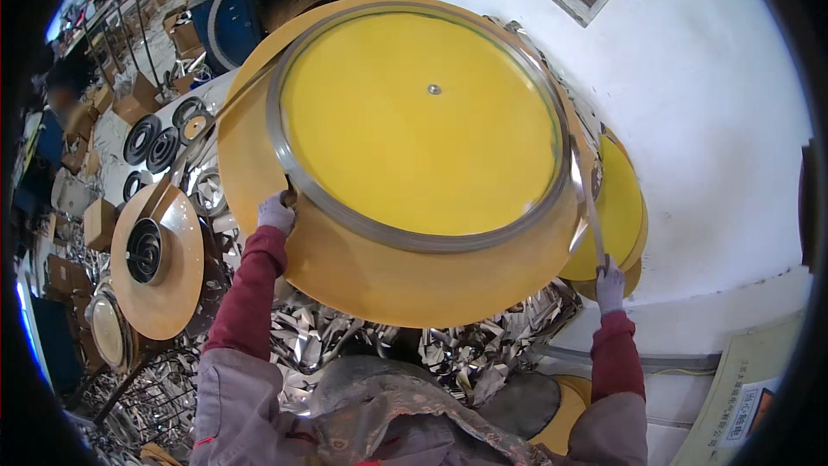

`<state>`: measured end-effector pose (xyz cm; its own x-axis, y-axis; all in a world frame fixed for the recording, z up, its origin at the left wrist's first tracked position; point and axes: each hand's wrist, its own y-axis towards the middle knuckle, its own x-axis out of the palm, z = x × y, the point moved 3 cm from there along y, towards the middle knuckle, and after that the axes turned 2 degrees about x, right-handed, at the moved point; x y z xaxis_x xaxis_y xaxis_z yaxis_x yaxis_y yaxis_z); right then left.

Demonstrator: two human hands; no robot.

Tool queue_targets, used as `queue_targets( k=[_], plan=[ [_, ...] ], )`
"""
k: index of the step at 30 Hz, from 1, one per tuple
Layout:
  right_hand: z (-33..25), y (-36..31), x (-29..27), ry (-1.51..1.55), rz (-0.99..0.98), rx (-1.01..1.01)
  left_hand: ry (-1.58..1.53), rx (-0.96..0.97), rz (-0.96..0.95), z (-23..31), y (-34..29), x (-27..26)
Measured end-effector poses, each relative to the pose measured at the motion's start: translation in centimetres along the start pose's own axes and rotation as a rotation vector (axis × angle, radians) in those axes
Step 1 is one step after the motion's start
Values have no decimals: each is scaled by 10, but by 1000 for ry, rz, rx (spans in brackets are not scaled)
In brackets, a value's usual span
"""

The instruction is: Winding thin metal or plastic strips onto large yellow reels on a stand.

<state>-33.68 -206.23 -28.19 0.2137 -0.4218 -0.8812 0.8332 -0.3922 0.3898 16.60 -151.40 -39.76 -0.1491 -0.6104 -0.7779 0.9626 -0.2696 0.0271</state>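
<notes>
1. By the gloved left hand [276, 212], fingers curled, the large tan disc [250, 142] is touched near its lower left edge; whether anything is gripped there cannot be told, since only a small dark shape is seen at the fingertips.
2. By the gloved right hand [610, 286], closed, a metal strip [596, 229] is gripped; the strip is led upward to the right side of the grey ring [379, 239].
3. The yellow disc [414, 138] is encircled by the grey ring, and both are set on the face of the tan disc, in front of the person.
4. A heap of metal scraps [310, 336] is partly covered by the tan disc, and the yellow plates [621, 198] by the wall are partly hidden behind its right edge.
5. The dark round plate [522, 406] at lower right is overlapped by a yellowish one; the far left is blurred.
6. Dark coiled rings are held in the round metal cup [164, 252] on the smaller tan disc [181, 293]; the contents of the cardboard box [98, 224] beside it cannot be seen.
</notes>
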Motion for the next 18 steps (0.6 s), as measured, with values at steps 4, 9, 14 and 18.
queue_targets(
  k=[4,9,14,18],
  plan=[
    [-50,-38,-70,364,-563,333,140,-93,1,-43,-13,-33],
    [-7,-184,-207,329,-496,273,51,-38,-21,-26,-10,-27],
    [-16,-172,-238,262,-554,509,96,-92,-37,-27,-18,-35],
    [-67,-81,-189,688,-251,501,10,-32,-72,-3,-24,-34]
  ],
)
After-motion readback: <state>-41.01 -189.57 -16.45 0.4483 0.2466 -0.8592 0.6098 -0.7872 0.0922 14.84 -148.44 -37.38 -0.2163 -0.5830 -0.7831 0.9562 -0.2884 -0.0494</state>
